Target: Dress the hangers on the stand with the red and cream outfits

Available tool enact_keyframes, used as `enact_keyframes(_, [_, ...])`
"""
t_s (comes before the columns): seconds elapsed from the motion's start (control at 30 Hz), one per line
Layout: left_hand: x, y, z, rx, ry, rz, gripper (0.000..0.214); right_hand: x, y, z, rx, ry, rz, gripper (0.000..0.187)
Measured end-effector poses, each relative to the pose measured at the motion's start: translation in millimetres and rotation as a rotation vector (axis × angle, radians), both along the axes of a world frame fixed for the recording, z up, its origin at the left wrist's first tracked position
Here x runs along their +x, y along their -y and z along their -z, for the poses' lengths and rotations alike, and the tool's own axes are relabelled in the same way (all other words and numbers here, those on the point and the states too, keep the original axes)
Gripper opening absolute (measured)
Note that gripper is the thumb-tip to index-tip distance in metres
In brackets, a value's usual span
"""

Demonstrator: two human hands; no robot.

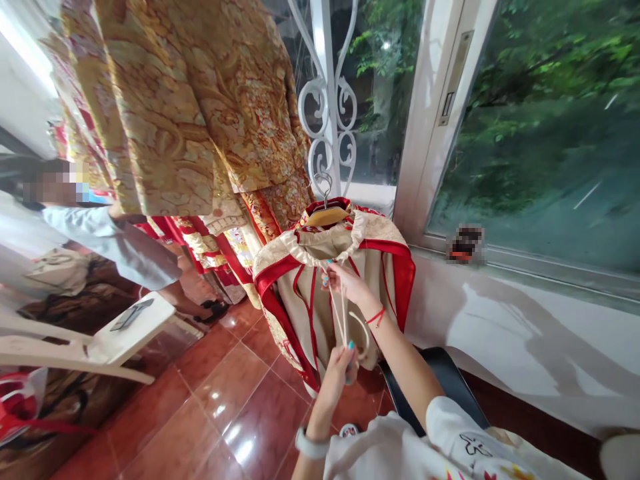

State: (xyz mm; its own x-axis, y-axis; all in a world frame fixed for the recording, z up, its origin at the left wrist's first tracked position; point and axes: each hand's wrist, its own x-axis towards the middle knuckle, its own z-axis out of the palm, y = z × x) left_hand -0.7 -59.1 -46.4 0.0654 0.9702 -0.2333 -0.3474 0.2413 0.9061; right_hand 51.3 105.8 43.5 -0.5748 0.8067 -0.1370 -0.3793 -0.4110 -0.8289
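A cream and red garment (395,280) hangs on a wooden hanger (327,217) below the window, its cream lining facing me. Its gathered neckline (300,252) has pale drawstring cords (341,327) coming down from the front. My left hand (343,365), lower down, is closed around the cords and pulls them taut. Just under the neckline, my right hand (346,283) pinches the cords near where they come out. A loose cord end curves beside my left hand.
Gold brocade robes (200,113) hang at upper left, near a white window grille (327,100). A dark chair (435,380) stands under my right arm. On the left, a person in a light blue top (110,240) is behind a white stool (133,327) with a phone on it.
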Motion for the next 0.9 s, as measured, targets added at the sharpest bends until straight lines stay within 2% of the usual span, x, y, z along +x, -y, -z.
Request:
enact_keyframes(0.07, [-6.9, 27.2, 2.3, -0.04, 0.065, 0.037, 0.074, 3.5, -21.5, -13.3, -0.011, 0.113, -0.091, 0.02])
enact_keyframes(0.17, [-21.6, 50.5, -8.5, -0.045, 0.076, 0.047, 0.074, -7.9, -52.7, -40.3, -0.039, 0.282, -0.193, 0.022])
enact_keyframes(0.27, [-32.6, 52.5, -25.3, -0.075, 0.009, 0.067, 0.071, -22.6, -67.1, -55.2, -0.048, 0.365, -0.187, 0.032])
enact_keyframes(0.33, [-36.8, 49.7, -29.5, -0.114, -0.04, 0.077, 0.072, -20.4, -63.8, -52.6, 0.013, 0.377, -0.174, 0.039])
enact_keyframes(0.4, [-39.9, 49.2, -26.0, -0.145, -0.059, 0.032, 0.072, -4.3, -52.3, -41.6, 0.136, 0.446, -0.157, 0.051])
enact_keyframes(0.47, [-42.5, 52.5, -17.9, -0.15, -0.056, -0.098, 0.07, 21.7, -36.8, -26.5, 0.349, 0.573, -0.037, 0.056])
enact_keyframes(0.5, [-43.4, 54.9, -13.7, -0.148, -0.054, -0.175, 0.068, 35.6, -28.9, -18.8, 0.502, 0.635, 0.07, 0.052])
enact_keyframes(0.57, [-43.7, 58.7, -7.7, -0.149, -0.058, -0.275, 0.063, 59.0, -14.7, -5.4, 0.873, 0.75, 0.257, 0.032])
enact_keyframes(0.6, [-42.8, 59.1, -6.4, -0.15, -0.072, -0.282, 0.061, 66.7, -8.8, -0.4, 1.05, 0.816, 0.295, 0.027])
enact_keyframes(0.63, [-41.3, 58.0, -6.4, -0.144, -0.099, -0.268, 0.059, 71.2, -3.8, 3.3, 1.201, 0.884, 0.294, 0.031])
enact_keyframes(0.7, [-36.6, 51.1, -9.1, -0.095, -0.203, -0.18, 0.058, 71.1, 4.2, 6.8, 1.397, 1.001, 0.241, 0.033])
enact_keyframes(0.8, [-27.4, 32.1, -13.3, 0.033, -0.419, -0.025, 0.06, 55.9, 14.9, 5.0, 1.491, 1.005, 0.216, 0.018])
enact_keyframes(0.87, [-19.5, 19.0, -11.4, 0.053, -0.535, 0.016, 0.061, 41.6, 22.7, 3.5, 1.44, 0.957, 0.242, 0.016])
enact_keyframes(0.9, [-15.0, 13.7, -8.8, 0.051, -0.577, -0.004, 0.059, 34.0, 26.6, 3.7, 1.383, 0.952, 0.26, 0.016])
